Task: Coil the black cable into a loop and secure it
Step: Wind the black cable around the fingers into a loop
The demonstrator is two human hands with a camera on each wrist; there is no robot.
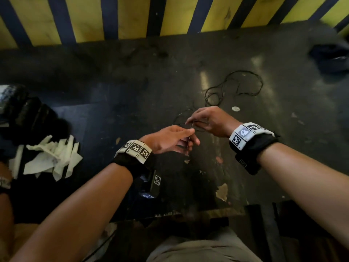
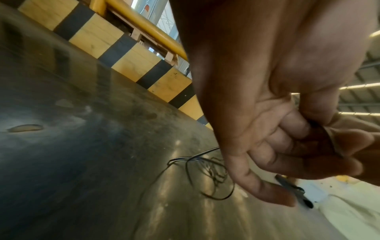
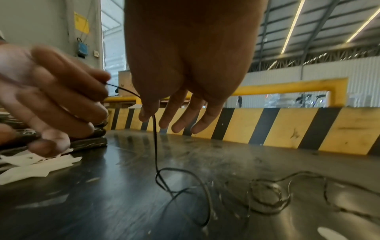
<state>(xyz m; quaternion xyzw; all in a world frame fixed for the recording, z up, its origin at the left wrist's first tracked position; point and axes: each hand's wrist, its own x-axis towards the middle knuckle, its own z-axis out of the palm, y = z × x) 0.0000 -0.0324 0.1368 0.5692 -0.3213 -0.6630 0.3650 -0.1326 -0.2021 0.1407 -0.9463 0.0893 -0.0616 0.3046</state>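
Observation:
A thin black cable [image 1: 217,92] lies in loose, tangled loops on the dark table [image 1: 113,91], right of centre. My left hand [image 1: 190,137] pinches one stretch of it between thumb and fingers, just above the table. Close beside it, my right hand [image 1: 188,121] pinches the cable between thumb and forefinger. In the right wrist view the cable [image 3: 154,138] hangs straight down from my right hand [image 3: 148,113] to the loops, and a short span runs across to my left hand [image 3: 72,100]. The left wrist view shows my left hand [image 2: 287,146] curled, with the cable [image 2: 186,170] loops beyond it.
White paper scraps [image 1: 51,157] and black wrapped bundles [image 1: 24,110] lie at the left. A yellow-and-black striped barrier [image 1: 132,16] runs along the table's far edge. A dark object [image 1: 330,55] sits at the far right. The table's front edge is just below my wrists.

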